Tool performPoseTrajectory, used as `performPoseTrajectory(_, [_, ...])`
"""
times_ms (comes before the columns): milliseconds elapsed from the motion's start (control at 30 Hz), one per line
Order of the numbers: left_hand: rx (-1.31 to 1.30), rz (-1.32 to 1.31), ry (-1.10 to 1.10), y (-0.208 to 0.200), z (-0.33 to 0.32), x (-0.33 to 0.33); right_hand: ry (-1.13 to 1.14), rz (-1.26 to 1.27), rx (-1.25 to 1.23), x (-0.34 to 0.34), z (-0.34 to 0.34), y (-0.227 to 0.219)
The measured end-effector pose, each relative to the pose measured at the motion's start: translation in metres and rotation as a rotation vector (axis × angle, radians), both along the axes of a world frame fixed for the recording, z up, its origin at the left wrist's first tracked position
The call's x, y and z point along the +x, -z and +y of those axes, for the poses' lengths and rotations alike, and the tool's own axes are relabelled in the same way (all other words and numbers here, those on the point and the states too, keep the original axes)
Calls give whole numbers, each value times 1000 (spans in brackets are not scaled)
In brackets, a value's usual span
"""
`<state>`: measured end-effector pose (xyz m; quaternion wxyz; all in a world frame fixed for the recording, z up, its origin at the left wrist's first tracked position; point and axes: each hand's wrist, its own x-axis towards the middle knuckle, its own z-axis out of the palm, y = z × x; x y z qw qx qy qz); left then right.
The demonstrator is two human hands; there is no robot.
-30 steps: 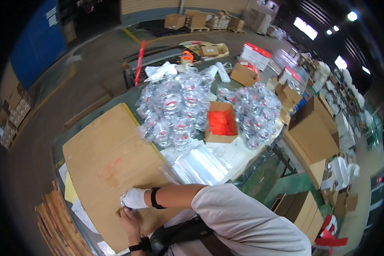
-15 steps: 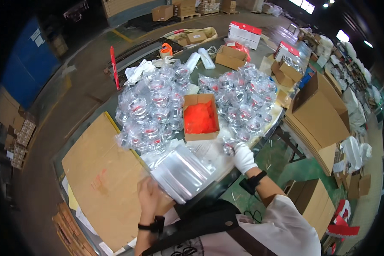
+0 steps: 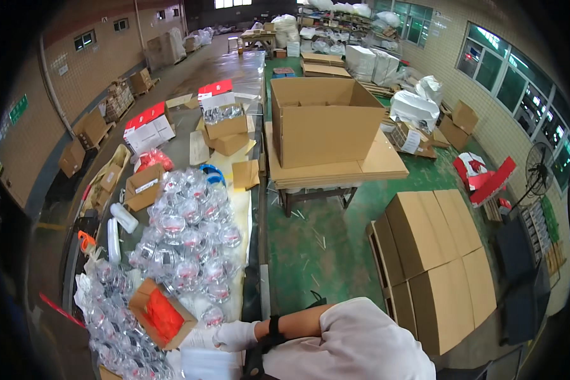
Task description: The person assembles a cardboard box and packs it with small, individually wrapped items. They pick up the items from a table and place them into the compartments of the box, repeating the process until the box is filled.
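Small carton (image 3: 141, 296), mouth upward; long axis toward lower right

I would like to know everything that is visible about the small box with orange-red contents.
The small box is plain brown, rectangular and open-topped, seemingly cardboard. It sits upright, turned at a slant in the view, among heaps of clear-wrapped items on both sides. Bright orange-red material, soft-looking, lies inside. The white-gloved right hand is close beside its near end; whether they touch cannot be told.
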<state>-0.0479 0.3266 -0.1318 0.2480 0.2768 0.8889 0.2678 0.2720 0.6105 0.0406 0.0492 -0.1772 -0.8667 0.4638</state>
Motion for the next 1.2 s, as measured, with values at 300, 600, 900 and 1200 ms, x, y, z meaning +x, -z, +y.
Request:
performPoseTrajectory(300, [167, 115, -1, -56, 54, 72, -560, 615, 290, -78, -42, 64])
performPoseTrajectory(600, [472, 139, -588, -98, -119, 67, -324, 320, 572, -86, -74, 91])
performPoseTrajectory(900, [-605, 371, -1179, -115, -395, 51, -220, -84, -709, -142, -175, -26])
performPoseTrajectory(1200, [-272, 191, -1113, -83, -469, 16, 142, -291, 281, -243, -244, 64])
